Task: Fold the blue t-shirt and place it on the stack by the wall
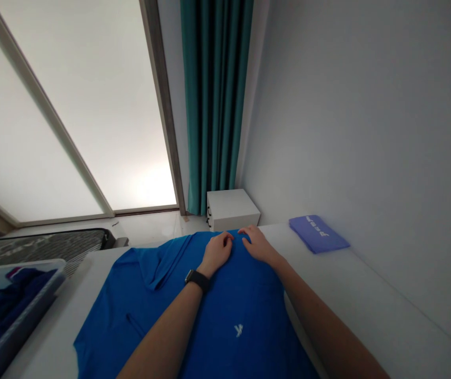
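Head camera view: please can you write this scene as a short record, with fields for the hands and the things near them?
Left hand: rests on the blue shirt, black watch on wrist
Right hand: rests on the shirt near its far edge
Shirt: small white logo, spread on a white table
Nearby: folded purple cloth on the table; plastic bin holding dark blue clothes
Behind: white cabinet, teal curtain

Folded purple cloth (318,234), white lettering, far right on white table (352,273). White bedside cabinet (231,209), dark handles, beyond table, against wall. Teal curtain (213,100) behind cabinet. Frosted glass door (91,116), far left. Glossy tile floor (146,226). Dark patterned case (39,250), left. Translucent plastic bin (23,326), near left, holding dark blue clothes (4,310).
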A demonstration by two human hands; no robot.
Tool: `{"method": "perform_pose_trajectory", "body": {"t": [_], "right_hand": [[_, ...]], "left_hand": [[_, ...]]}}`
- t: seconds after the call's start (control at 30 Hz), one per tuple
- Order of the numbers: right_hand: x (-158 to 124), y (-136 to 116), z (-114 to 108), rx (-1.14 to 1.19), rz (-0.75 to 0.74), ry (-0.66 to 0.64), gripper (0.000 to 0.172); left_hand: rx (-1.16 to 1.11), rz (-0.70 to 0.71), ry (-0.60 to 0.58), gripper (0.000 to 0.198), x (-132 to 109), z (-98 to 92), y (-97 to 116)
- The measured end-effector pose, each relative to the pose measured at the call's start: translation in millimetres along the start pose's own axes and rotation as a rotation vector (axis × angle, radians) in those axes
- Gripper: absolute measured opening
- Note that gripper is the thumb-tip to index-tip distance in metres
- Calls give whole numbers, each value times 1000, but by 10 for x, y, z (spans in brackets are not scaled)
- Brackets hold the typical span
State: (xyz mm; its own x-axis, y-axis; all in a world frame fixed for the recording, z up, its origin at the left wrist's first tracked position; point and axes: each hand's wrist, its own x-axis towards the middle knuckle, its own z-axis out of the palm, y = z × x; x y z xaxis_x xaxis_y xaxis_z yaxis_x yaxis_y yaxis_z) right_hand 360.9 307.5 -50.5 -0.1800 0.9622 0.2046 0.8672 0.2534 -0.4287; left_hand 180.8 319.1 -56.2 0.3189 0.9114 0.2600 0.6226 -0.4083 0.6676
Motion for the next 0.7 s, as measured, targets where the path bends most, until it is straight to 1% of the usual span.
{"method": "perform_pose_trajectory", "body": {"t": [0.07, 0.17, 0.23, 0.33, 0.43, 0.53, 0.6, 0.7], "right_hand": [[21, 121, 19, -56, 83, 27, 34], [97, 301, 28, -113, 189, 3, 37], [181, 402, 15, -129, 220, -13, 38], [345, 505, -27, -133, 238, -73, 38], [525, 547, -61, -110, 230, -149, 36], [668, 545, -59, -73, 229, -213, 29], [719, 532, -41, -36, 229, -239, 26], [720, 502, -23, 39, 222, -233, 29]], "left_hand": [[-6, -2, -3, 24, 1, 3, -3], [-7, -7, -9, 22, 0, 6, -4], [-6, -9, -12, 22, -3, 3, 2], [-9, -10, -18, 22, -8, -7, 14], [-20, -10, -14, 22, -12, -8, 14], [-27, -6, -7, 22, -12, 1, 4], [-29, -6, -7, 23, -12, 7, 0], [-40, -5, -2, 23, -9, 13, -4]]}}
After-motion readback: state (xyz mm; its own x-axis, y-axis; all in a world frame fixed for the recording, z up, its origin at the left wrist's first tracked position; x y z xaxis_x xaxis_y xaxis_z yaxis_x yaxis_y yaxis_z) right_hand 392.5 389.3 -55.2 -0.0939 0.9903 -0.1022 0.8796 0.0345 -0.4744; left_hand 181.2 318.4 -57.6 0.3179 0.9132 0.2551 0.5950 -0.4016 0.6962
